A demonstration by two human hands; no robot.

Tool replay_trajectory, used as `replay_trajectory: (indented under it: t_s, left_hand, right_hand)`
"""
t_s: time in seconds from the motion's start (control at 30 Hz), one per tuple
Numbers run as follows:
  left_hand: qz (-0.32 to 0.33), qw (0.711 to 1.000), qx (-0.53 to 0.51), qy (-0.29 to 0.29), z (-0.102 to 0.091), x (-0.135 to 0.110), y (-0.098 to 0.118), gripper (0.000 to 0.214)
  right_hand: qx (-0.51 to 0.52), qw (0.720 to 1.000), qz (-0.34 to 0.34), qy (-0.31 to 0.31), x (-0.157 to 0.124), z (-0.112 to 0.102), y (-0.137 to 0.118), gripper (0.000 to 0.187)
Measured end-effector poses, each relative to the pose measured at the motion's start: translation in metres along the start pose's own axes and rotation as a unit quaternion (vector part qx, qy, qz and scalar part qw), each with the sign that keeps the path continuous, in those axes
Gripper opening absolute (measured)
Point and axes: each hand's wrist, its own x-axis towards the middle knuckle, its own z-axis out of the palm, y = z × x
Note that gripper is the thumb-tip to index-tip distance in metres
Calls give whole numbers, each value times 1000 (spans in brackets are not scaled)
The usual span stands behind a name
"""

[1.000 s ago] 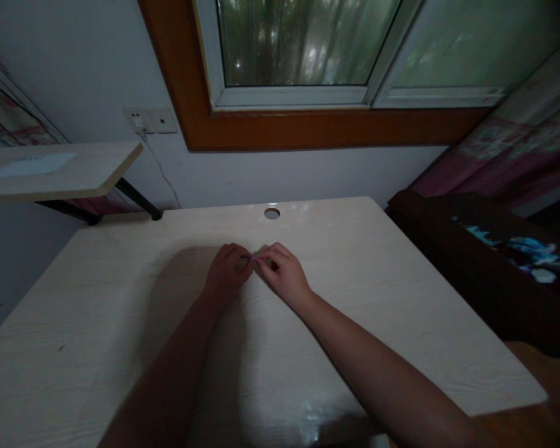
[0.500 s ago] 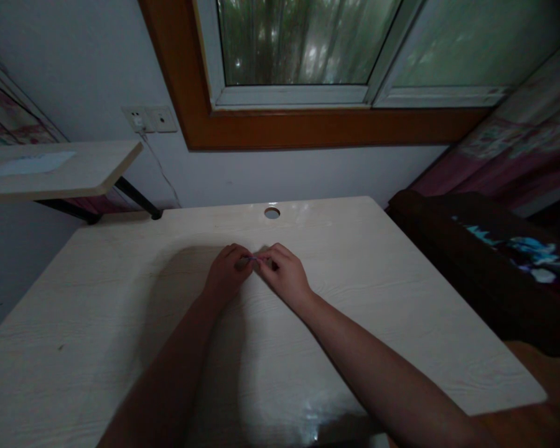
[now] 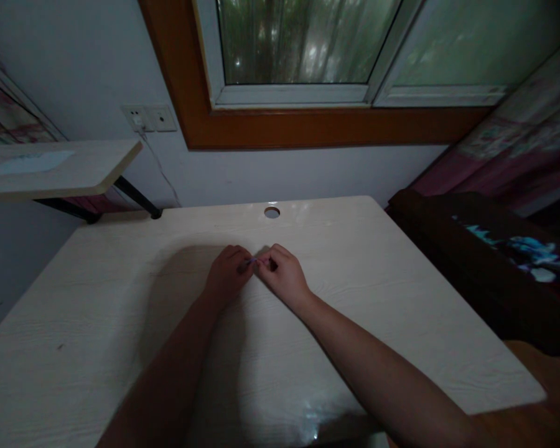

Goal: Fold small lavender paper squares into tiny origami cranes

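Observation:
My left hand (image 3: pixel 227 271) and my right hand (image 3: pixel 283 272) meet fingertip to fingertip above the far middle part of the pale wooden desk (image 3: pixel 378 298). Between the pinched fingers shows a small, thin purple-pink strand-like thing (image 3: pixel 254 260). Both hands are closed on it, the left at one end and the right at the other. Most of it is hidden by the fingers, and its kind is too small to make out.
Behind the hands a round cable hole (image 3: pixel 272 213) opens near the desk's back edge. At the left a raised shelf (image 3: pixel 88 171) on black legs carries a paper sheet (image 3: pixel 30 162). A wall socket (image 3: pixel 149 118) has a cord hanging down. Dark furniture (image 3: pixel 448 249) stands at the right.
The fingers of my left hand have shifted slightly around the small purple-pink thing. Both hands stay in nearly the same place.

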Motion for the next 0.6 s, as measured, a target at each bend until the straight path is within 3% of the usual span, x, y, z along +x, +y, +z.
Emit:
replay_trajectory:
  t_s: [0.6]
  left_hand:
    - [-21,1000,2,18,0,0,1,4]
  right_hand:
    - [4,1000,16,20,-1,0,0,13]
